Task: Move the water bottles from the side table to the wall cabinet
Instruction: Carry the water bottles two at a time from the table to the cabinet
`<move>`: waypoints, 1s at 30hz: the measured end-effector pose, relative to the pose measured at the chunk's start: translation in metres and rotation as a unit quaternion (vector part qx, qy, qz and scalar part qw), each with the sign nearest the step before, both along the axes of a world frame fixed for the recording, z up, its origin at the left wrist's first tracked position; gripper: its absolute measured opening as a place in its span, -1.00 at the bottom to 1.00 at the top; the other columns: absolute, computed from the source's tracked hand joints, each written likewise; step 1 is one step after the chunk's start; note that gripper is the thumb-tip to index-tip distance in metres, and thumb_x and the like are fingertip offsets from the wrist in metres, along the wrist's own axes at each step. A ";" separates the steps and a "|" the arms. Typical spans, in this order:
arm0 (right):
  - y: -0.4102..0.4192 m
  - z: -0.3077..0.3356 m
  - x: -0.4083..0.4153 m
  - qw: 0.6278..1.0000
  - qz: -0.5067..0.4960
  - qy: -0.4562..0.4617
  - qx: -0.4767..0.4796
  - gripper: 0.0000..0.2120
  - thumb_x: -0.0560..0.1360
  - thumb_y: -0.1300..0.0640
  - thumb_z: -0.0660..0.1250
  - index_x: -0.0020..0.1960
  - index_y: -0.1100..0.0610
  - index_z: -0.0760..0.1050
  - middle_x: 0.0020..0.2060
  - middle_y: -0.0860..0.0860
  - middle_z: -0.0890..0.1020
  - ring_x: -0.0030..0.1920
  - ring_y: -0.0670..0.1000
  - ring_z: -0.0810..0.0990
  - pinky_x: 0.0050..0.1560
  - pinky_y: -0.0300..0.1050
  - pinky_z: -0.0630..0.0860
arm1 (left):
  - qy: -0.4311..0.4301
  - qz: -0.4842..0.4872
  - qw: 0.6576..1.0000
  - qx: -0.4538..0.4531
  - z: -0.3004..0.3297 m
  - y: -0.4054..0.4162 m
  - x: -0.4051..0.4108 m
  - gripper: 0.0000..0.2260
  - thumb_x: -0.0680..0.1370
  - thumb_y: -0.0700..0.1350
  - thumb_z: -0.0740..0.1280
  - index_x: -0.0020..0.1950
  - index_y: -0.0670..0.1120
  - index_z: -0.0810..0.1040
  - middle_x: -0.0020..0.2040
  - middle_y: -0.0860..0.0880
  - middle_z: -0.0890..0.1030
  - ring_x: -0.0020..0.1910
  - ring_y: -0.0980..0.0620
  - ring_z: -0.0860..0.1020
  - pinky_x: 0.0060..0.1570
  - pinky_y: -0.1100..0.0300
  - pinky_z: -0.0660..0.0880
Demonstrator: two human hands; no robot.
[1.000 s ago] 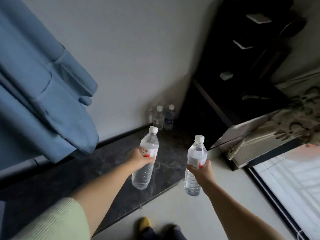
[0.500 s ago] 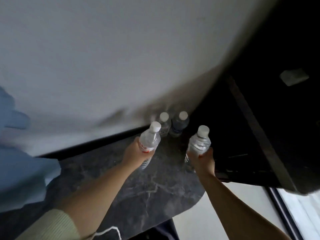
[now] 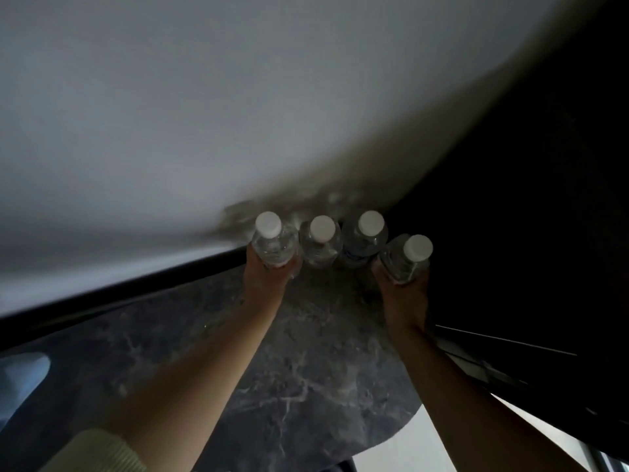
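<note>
Several clear water bottles with white caps line up at the back of a dark marble top (image 3: 306, 369), by the white wall. My left hand (image 3: 269, 279) grips the leftmost bottle (image 3: 272, 241). My right hand (image 3: 403, 294) grips the rightmost bottle (image 3: 406, 257), which leans slightly toward me. Between them stand two more bottles, one clear (image 3: 321, 241) and one darker (image 3: 364, 238), touching each other. Whether the held bottles rest on the top is hidden by my hands.
A tall black cabinet (image 3: 531, 233) fills the right side, close to my right hand. The white wall (image 3: 204, 114) rises right behind the bottles. A bit of blue fabric (image 3: 20, 373) shows at the far left. Pale floor (image 3: 422, 447) lies beyond the marble top's rounded edge.
Both hands have carried their bottles forward to the back corner, flanking the two standing bottles. The view has moved closer and now looks down on the caps.
</note>
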State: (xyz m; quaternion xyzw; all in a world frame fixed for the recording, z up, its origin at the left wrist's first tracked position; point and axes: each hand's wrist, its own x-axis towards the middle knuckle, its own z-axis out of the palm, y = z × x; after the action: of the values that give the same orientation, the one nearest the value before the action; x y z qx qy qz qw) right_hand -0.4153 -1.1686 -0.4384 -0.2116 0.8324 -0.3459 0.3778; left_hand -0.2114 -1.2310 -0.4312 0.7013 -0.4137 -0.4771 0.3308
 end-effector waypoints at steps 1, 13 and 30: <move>-0.001 -0.003 0.001 1.000 0.003 0.004 0.003 -0.32 0.43 0.00 0.48 0.44 0.12 0.26 0.16 0.03 0.51 0.21 0.09 0.54 0.11 -0.17 0.39 | 0.000 -0.008 1.000 -0.008 -0.003 0.000 0.002 -0.40 0.35 -0.10 0.57 0.32 -0.08 0.39 0.16 0.02 0.56 0.18 0.03 0.53 0.15 0.17 0.43; 0.015 0.002 -0.005 0.999 0.040 0.024 -0.001 -0.06 0.36 0.15 0.55 0.55 0.14 0.05 0.45 0.13 0.35 0.45 0.16 0.32 0.42 0.04 0.27 | 0.033 -0.095 0.995 0.027 0.008 0.005 0.018 -0.17 0.37 -0.33 0.52 0.51 -0.12 0.13 0.34 -0.06 0.42 0.24 0.10 0.47 -0.06 0.53 0.44; 0.075 0.238 0.016 0.978 0.156 0.130 -0.038 -0.30 0.52 -0.03 0.37 0.54 0.08 0.12 0.47 0.11 0.27 0.40 0.12 0.36 0.22 -0.09 0.38 | -0.211 -0.325 0.914 -0.118 0.242 0.042 0.032 -0.33 0.52 0.03 0.39 0.54 -0.03 0.14 0.49 -0.09 0.27 0.45 -0.09 0.27 0.36 0.05 0.30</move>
State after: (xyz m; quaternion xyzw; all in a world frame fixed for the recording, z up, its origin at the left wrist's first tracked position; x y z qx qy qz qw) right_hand -0.3991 -1.0936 -0.2002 -0.3960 0.8174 -0.2841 0.3071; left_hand -0.1799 -1.1886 -0.1891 0.5689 -0.7320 -0.3468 0.1426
